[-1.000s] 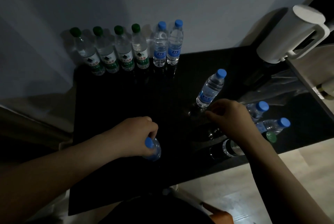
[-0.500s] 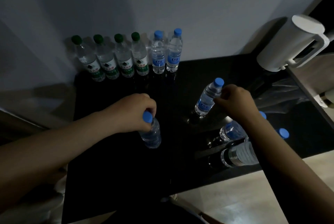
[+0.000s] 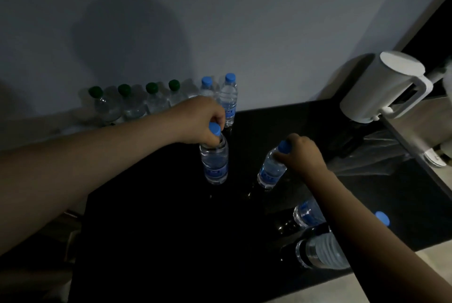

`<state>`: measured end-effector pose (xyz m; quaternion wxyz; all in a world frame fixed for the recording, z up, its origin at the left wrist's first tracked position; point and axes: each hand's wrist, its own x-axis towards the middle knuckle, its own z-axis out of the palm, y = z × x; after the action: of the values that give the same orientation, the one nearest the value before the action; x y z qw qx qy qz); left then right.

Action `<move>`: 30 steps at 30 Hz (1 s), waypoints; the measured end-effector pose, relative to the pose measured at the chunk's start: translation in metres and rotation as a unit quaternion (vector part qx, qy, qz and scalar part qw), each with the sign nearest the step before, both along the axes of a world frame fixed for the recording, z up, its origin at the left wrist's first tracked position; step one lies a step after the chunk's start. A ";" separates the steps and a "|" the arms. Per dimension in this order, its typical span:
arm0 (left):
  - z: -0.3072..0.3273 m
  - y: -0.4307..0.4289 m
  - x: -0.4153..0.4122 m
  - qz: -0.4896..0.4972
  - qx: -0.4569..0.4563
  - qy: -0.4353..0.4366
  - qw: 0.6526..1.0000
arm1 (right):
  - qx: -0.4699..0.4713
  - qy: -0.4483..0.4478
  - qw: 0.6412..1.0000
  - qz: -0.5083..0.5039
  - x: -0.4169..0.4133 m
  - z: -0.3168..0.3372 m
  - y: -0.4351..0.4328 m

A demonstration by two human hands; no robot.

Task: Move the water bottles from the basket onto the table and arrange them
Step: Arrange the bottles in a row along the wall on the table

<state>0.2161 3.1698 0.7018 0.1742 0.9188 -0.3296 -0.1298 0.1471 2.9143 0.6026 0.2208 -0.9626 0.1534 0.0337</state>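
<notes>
My left hand point(image 3: 204, 120) grips the neck of a blue-capped water bottle point(image 3: 215, 161), held upright over the middle of the black table point(image 3: 159, 229). My right hand point(image 3: 302, 153) grips the top of a second blue-capped bottle point(image 3: 270, 173) that leans to the right. Along the wall stands a row of bottles: several with green caps point(image 3: 151, 97) and two with blue caps point(image 3: 228, 99), partly hidden behind my left arm. Near the table's right front edge lie more bottles point(image 3: 309, 212), partly covered by my right forearm.
A white jug-like appliance point(image 3: 381, 87) stands at the back right corner, with a crumpled clear plastic bag point(image 3: 371, 153) below it. A wooden surface point(image 3: 415, 129) borders the table on the right. The floor shows at the bottom right.
My left hand carried its bottle away from the front of the table toward the wall row. My right hand closed on the standing bottle's top and tilted it slightly.
</notes>
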 end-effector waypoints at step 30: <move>-0.039 -0.140 0.184 0.038 -0.033 -0.015 0.999 | 0.023 -0.039 0.998 0.040 0.111 0.038 -0.073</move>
<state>0.4003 3.0295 0.6632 0.2041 0.9262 -0.3014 -0.0980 0.2578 2.8412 0.6402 0.2475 -0.9631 0.1055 0.0089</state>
